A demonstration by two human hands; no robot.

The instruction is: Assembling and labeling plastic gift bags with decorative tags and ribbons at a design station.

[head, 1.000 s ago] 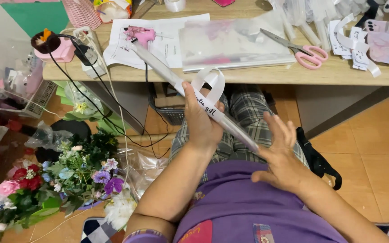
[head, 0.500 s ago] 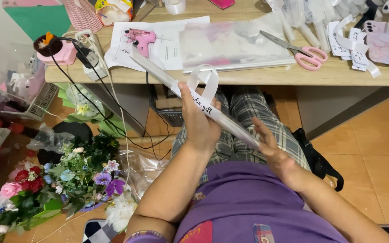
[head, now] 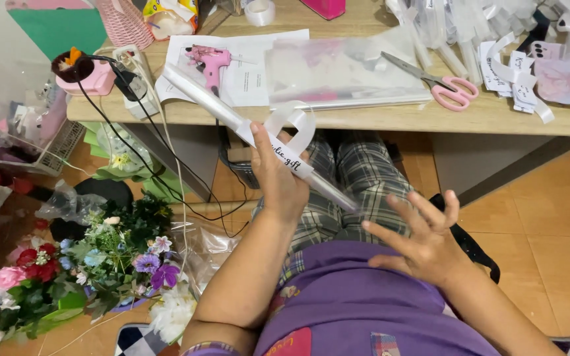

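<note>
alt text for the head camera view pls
Seen from above, a seated person's left hand holds a slim clear-wrapped roll with a white ribbon loop; the right hand hovers open beside it, below a cluttered wooden table.

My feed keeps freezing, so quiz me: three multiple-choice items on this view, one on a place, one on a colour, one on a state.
1. Where does the glue gun lie?
A. on the paper sheet on the table
B. on the floor
C. on the person's lap

2. What colour are the scissors' handles?
A. green
B. pink
C. black

3. How is the right hand?
A. closed on the scissors
B. open, fingers spread, holding nothing
C. flat on the table

Answers: 1 A, it rests on the white sheet. 2 B, both loops are pink. 3 B, it is open near the wrapped tube's end, while the left hand grips that tube.
</note>
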